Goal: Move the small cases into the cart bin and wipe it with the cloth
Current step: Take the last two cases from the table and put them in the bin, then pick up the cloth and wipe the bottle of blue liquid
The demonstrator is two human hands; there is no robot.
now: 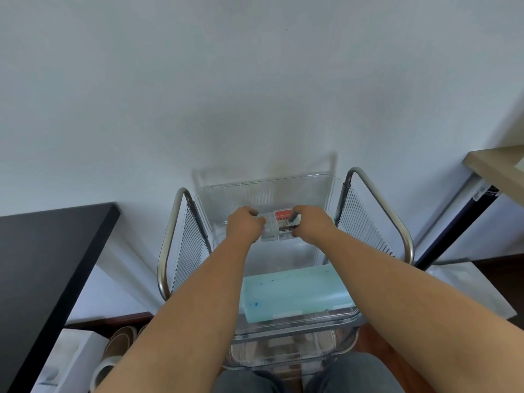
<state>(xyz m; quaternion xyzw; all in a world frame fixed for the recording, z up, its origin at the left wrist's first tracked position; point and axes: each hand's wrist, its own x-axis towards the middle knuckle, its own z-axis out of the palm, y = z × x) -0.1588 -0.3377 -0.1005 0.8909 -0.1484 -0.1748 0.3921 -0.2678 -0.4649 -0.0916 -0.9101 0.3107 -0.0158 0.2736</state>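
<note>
Head view shows both hands, left hand (246, 224) and right hand (309, 224), fingers curled gripping small clear plastic cases (279, 226) with red and dark contents inside the clear ribbed cart bin (329, 194), near a pale blue cloth (295, 293)

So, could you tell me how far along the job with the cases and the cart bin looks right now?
Partly done. Both hands, left and right, hold the small cases low inside the clear cart bin, at its far end, not yet released. The pale blue cloth lies untouched at the bin's near end, so wiping looks still to do. Whether more cases wait elsewhere cannot be told.
</note>
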